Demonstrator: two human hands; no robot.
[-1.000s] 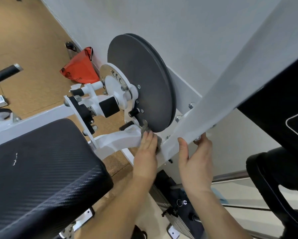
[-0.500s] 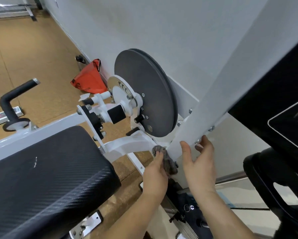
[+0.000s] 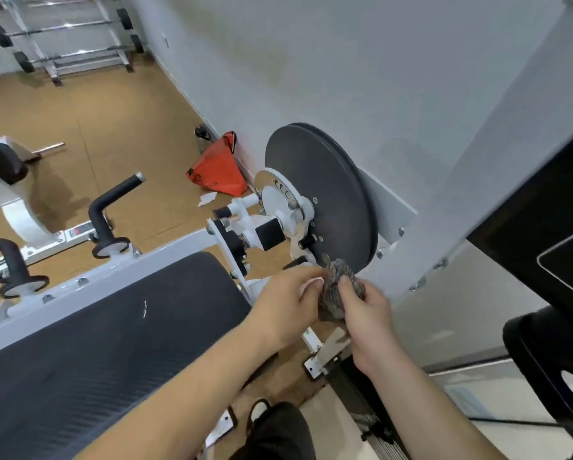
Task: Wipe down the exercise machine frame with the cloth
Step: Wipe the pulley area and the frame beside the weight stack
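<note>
Grey and bunched, the cloth (image 3: 339, 288) sits just below the lower edge of the dark round disc (image 3: 321, 197), held between both hands. The left hand (image 3: 286, 302) pinches its left side with closed fingers; the right hand (image 3: 366, 308) wraps fingers tight around its right side. The white frame beam (image 3: 477, 180) rises to the right of the disc, the black padded seat (image 3: 112, 330) lies to its lower left.

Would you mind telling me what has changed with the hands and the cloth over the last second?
The right hand let go of the slanted white beam and came across to take hold of the cloth, now bunched between both hands. The left hand kept hold of it throughout. The dark disc looks unchanged.
</note>
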